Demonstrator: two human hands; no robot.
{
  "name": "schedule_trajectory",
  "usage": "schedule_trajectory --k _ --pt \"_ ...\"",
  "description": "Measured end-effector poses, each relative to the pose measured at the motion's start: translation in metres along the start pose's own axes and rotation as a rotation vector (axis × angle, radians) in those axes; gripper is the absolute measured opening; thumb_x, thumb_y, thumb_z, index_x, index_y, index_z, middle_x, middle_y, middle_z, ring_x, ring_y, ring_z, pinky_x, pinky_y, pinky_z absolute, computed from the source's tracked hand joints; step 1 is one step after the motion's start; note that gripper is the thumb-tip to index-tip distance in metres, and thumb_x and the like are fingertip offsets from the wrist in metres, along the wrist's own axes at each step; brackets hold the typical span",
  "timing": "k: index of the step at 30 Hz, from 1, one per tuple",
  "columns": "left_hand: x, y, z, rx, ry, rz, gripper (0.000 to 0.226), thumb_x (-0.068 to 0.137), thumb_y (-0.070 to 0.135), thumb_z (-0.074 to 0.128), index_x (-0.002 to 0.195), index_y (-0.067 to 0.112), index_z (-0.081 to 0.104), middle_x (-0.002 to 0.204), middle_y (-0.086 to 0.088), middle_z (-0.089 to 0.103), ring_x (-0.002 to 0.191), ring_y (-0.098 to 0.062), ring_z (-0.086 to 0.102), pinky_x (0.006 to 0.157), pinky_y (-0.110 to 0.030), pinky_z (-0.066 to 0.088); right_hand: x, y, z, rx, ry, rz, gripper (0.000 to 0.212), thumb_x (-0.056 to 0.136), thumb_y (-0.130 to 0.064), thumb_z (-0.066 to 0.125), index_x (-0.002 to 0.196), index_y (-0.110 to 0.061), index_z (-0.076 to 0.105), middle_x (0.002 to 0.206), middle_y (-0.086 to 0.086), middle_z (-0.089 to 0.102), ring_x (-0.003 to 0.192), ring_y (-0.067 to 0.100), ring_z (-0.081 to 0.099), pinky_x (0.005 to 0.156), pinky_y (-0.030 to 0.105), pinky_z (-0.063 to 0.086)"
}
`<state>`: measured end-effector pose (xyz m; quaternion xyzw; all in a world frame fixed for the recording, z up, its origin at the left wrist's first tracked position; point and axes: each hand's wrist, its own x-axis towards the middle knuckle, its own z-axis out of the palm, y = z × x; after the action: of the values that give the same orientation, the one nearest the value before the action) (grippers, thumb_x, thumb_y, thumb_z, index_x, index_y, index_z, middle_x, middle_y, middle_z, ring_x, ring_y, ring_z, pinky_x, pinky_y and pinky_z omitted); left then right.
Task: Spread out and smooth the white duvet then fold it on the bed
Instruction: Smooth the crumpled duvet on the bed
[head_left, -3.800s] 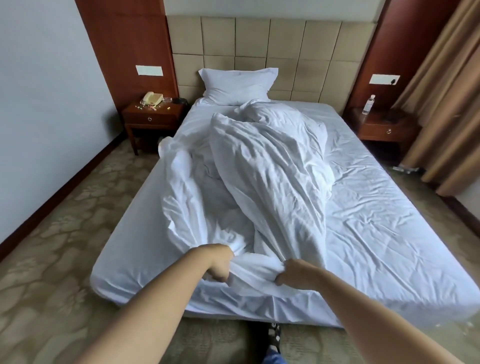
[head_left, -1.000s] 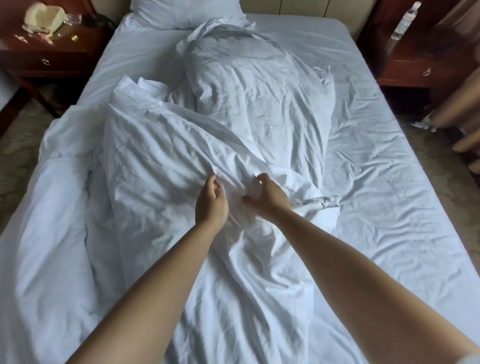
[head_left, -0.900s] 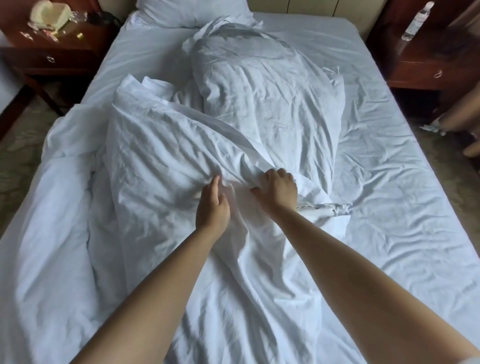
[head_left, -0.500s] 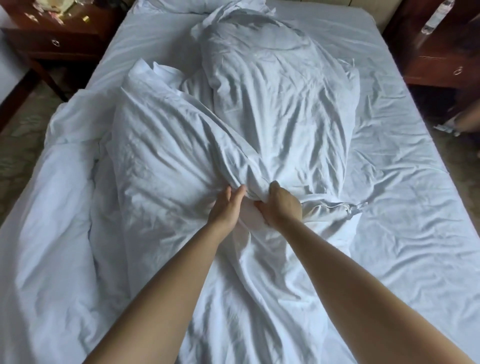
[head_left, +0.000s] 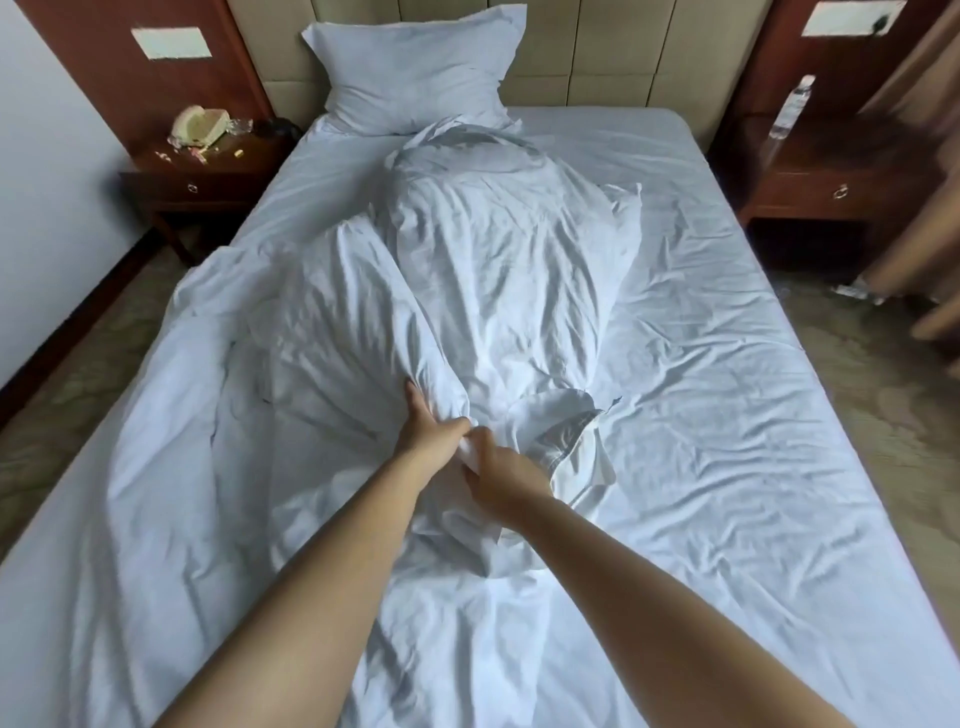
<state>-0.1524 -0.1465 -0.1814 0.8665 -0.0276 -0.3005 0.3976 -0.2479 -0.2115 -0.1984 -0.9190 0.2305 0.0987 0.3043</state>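
Observation:
The white duvet (head_left: 483, 270) lies crumpled in a long heap down the middle of the bed (head_left: 737, 395), with part of it trailing off the left side. My left hand (head_left: 426, 434) and my right hand (head_left: 501, 470) are close together at the heap's near end. Both grip a bunched fold of the duvet between them. A loose flap with a zipper edge (head_left: 566, 431) stands up just right of my right hand.
A white pillow (head_left: 415, 67) leans on the padded headboard. The left nightstand (head_left: 208, 166) carries a telephone and small litter. On the right nightstand (head_left: 826, 171) stands a water bottle (head_left: 792, 106). Curtains (head_left: 924, 208) hang at the far right. Patterned carpet surrounds the bed.
My hands have closed together on a fold of the duvet and pulled it toward me. The view has lifted, so the pillow and headboard show again.

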Motion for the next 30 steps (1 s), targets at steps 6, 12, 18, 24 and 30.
schedule_trajectory --k 6,12,18,24,30 --pt "-0.112 0.012 0.054 0.137 -0.032 0.016 0.087 0.091 0.029 0.052 0.152 0.023 -0.009 0.158 -0.006 0.018 0.136 -0.029 0.035 0.104 -0.032 0.033 -0.109 0.058 -0.033 0.117 -0.110 0.094 0.035 0.088 -0.021 0.053 0.120 -0.006 0.050 0.121 0.013 0.059 0.111 0.030 0.057 0.082 0.030 0.043" --pt "-0.193 0.021 0.128 0.047 -0.058 0.004 0.091 0.088 0.044 0.055 0.153 0.021 -0.004 0.154 -0.011 0.028 0.132 -0.032 0.040 0.108 -0.041 0.036 -0.195 0.125 -0.067 0.134 -0.100 0.113 0.030 0.087 -0.017 0.052 0.114 -0.005 0.054 0.114 0.012 0.061 0.104 0.028 0.059 0.074 0.028 0.043" --pt "-0.209 0.013 0.175 0.157 -0.019 -0.032 0.102 0.075 0.042 0.066 0.152 0.021 0.003 0.139 -0.015 0.046 0.118 -0.035 0.053 0.096 -0.043 0.049 -0.224 0.168 -0.064 0.135 -0.177 0.140 0.026 0.084 -0.018 0.054 0.106 -0.004 0.060 0.094 0.009 0.059 0.088 0.026 0.060 0.066 0.028 0.040" --pt "-0.174 -0.013 0.212 0.132 -0.035 -0.134 0.090 0.060 0.020 0.060 0.142 0.011 0.025 0.124 -0.013 0.056 0.100 -0.033 0.061 0.074 -0.042 0.057 -0.225 0.198 -0.030 -0.033 -0.202 0.136 0.026 0.085 -0.007 0.050 0.109 -0.004 0.059 0.115 0.015 0.055 0.107 0.031 0.056 0.078 0.031 0.043" --pt "-0.157 -0.040 0.243 0.154 -0.046 -0.114 0.087 0.072 0.024 0.066 0.146 0.008 0.023 0.133 -0.015 0.054 0.116 -0.033 0.055 0.095 -0.039 0.048 -0.208 0.225 -0.025 -0.060 -0.355 0.166 0.030 0.086 -0.007 0.046 0.115 -0.009 0.052 0.116 0.011 0.057 0.109 0.030 0.056 0.085 0.032 0.045"
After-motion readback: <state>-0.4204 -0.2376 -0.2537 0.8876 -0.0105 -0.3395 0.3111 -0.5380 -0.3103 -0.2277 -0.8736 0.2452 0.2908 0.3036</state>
